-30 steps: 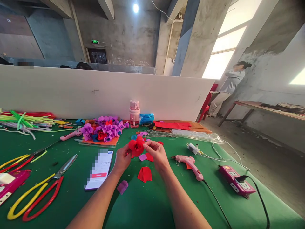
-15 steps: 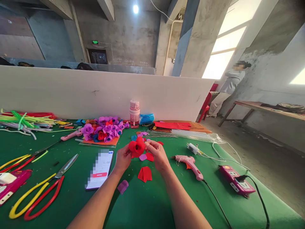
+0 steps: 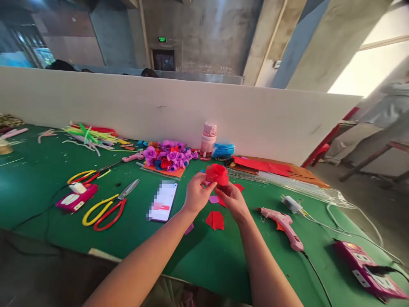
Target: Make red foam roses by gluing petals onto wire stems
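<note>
A red paper rose [image 3: 217,174] is held up over the green table between both hands. My left hand [image 3: 198,192] pinches its base from the left. My right hand [image 3: 232,198] has its fingers closed at the underside, on the right. The flower is tilted, and its lower part is hidden by my fingers. Just below, loose red petals [image 3: 215,220] lie on the table, with a purple petal [image 3: 214,199] close to my right hand. To the right of that hand rests a pink glue gun [image 3: 283,226].
A phone [image 3: 164,200] and yellow-red scissors [image 3: 110,209] lie to the left. Behind are a pile of purple flowers [image 3: 172,157], a pink bottle [image 3: 208,140] and red sheets [image 3: 263,165]. Power strips [image 3: 76,198] and cords sit at both sides. A white partition [image 3: 179,100] borders the back.
The view has swung left and down, showing more of the table's left side. The rose has tipped so its side shows, and my right hand has shifted from its edge to underneath it.
</note>
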Tool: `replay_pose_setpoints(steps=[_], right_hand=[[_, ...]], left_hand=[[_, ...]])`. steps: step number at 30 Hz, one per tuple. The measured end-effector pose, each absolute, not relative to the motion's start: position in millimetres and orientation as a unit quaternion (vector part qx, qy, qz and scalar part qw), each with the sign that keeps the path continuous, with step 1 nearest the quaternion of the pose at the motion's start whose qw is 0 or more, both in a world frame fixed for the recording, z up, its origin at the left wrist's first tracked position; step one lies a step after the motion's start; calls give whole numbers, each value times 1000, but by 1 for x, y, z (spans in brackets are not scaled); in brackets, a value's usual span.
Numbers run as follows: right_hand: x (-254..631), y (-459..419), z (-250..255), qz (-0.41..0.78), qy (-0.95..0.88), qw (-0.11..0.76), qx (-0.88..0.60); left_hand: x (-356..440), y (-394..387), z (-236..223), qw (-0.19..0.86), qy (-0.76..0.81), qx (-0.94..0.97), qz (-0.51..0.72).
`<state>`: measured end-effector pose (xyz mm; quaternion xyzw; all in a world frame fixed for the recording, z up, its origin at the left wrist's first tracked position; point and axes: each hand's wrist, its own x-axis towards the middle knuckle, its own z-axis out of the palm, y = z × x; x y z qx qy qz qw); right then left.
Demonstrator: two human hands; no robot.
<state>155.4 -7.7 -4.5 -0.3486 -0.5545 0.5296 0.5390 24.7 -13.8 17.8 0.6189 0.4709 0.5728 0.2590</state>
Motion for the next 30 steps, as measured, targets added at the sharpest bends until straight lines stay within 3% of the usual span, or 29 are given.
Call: replay_pose_setpoints(steps=[4, 8, 12, 15, 20, 30], right_hand=[[152, -13, -1, 529, -563, 515, -371], [152, -9, -6, 494, -553, 538, -401], [157, -2, -12, 469, -490, 592, -436], [160, 0, -11, 438, -451, 628, -459], [158, -1, -10, 411, -476, 628, -458], [165, 11, -28, 318, -519, 607, -512]], left_hand=[[28, -11, 22, 218, 523, 568, 597], [34, -16, 21, 243, 504, 597, 574], [17, -61, 21, 225, 481, 711, 461], [-16, -112, 11, 138, 518, 777, 330], [-48, -146, -23, 102, 571, 798, 163], [33, -97, -6, 81, 487, 865, 90]])
